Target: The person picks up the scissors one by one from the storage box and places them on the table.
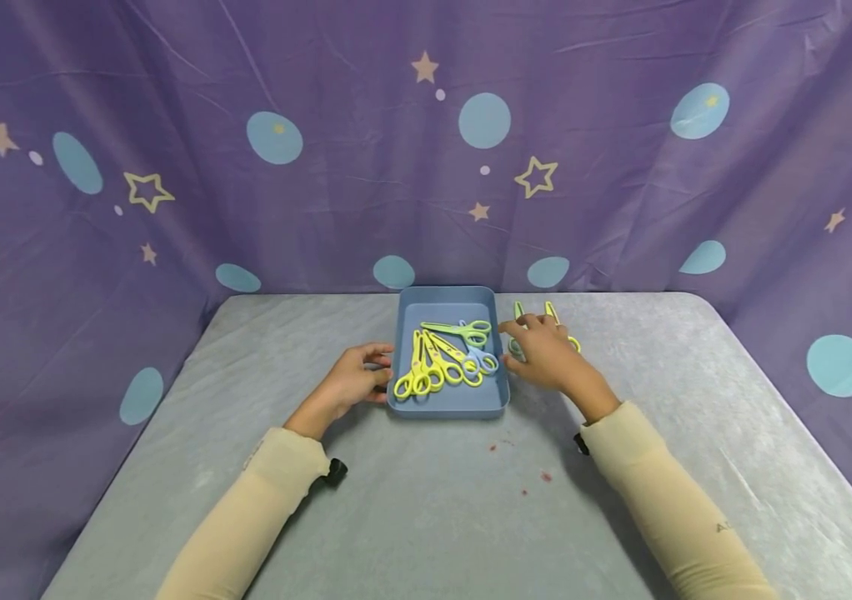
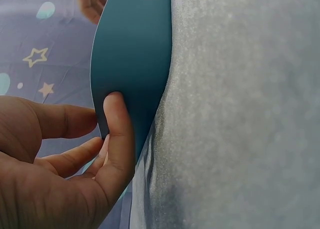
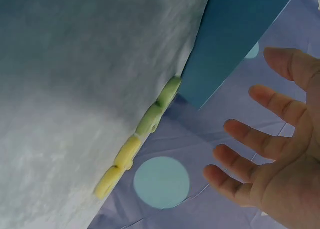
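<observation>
Head view, left to right: at left centre, left hand (image 1: 354,382) resting on grey table (image 1: 171,467), thumb and fingertips touching the left wall of blue tray (image 1: 447,408); pressed against it rather than wrapped round it, fingers only lightly bent. Left wrist view confirming: thumb (image 2: 119,134) flat against the tray's outer wall (image 2: 135,54), other fingers loose behind, holding nothing. At frame centre, inside the tray, a heap of yellow and green scissors (image 1: 441,358), handles mostly toward the lower edge, blades pointing up the frame, one green pair lying crosswise near the top. Just right of the tray, right hand (image 1: 546,354) hovering palm down, fingers spread and relaxed, gripping nothing; right wrist view showing the same splayed fingers (image 3: 260,139) clear of everything. Beneath and beyond that hand, two loose scissors (image 1: 549,315) on the table, just beside the tray's right wall, blade tips poking out above the knuckles toward the upper part of the frame, long axis running roughly up-down, handles hidden under the palm. In the right wrist view, their handle loops (image 3: 140,146) lined up edge-on beside the tray corner (image 3: 235,34). Right hand plainly the nearer to these, directly over them; left hand well apart, across the tray. Purple starry curtain (image 1: 621,167) behind; small red specks (image 1: 523,483) on the table in the lower centre.
</observation>
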{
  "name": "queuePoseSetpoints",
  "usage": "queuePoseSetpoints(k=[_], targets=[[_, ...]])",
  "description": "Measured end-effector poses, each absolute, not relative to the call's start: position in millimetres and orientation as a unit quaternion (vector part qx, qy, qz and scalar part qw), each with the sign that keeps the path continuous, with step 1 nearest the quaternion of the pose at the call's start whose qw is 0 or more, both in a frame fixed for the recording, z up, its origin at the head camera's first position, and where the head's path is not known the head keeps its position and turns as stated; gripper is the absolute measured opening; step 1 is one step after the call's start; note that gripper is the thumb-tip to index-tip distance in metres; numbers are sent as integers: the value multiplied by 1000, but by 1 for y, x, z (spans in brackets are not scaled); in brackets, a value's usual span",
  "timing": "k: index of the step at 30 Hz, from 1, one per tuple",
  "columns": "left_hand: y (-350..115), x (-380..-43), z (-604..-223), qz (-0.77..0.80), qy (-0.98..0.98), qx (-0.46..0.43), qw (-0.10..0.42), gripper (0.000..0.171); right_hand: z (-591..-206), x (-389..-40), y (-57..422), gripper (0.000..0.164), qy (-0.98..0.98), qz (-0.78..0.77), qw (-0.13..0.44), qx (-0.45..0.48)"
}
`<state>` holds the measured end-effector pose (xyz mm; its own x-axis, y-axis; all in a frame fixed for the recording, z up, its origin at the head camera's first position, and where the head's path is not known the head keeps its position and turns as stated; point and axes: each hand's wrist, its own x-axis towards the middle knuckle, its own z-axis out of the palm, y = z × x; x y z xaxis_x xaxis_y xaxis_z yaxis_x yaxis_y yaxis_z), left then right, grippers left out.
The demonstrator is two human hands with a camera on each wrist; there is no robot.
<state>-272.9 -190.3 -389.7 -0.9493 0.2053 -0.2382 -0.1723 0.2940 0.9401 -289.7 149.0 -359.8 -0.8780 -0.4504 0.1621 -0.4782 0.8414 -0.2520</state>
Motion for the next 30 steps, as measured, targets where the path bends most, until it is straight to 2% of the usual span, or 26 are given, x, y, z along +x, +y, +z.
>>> queuePoseSetpoints(k=[12, 30], targets=[[-189, -273, -390, 597, 786, 5, 159, 50, -363, -284, 128, 65, -954, 123, 57, 266], [-189, -272, -391, 597, 787, 4, 155, 49, -364, -279, 100, 64, -945, 121, 52, 298]])
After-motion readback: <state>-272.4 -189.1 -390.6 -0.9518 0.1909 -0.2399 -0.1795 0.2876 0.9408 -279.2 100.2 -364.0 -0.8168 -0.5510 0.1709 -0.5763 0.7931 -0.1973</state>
